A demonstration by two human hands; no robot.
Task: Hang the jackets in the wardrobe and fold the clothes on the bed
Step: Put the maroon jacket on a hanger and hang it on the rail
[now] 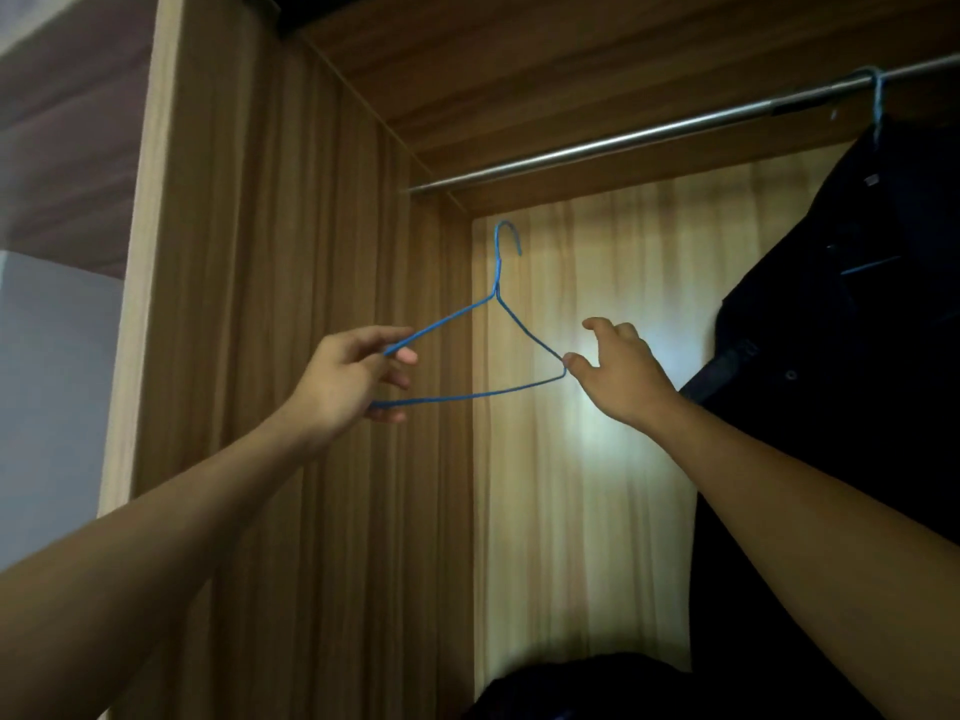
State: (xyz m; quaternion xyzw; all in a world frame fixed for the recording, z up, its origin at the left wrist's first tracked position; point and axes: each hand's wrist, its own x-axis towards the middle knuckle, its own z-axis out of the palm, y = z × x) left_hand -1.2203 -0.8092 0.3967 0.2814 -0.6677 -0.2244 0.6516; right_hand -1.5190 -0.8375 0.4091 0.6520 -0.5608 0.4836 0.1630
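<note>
The left hand (348, 376) pinches the left end of a bare blue wire hanger (497, 272), held below the wardrobe (311, 252) rail (597, 142). The right hand (618, 371), fingers loosely spread, touches the hanger's right corner with its thumb. At the far right, a dark jacket (857, 304) hangs from the rail on another blue hanger (878, 101); its collar label is too small to read.

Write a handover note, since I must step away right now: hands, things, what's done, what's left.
Left hand grips the empty blue hanger at its left corner; right hand touches its right corner, grip unclear.
The hanger is below the rail, not hooked on it.
Done: one dark jacket hangs on the rail at right.
Left: any other jackets, then the folding.
</note>
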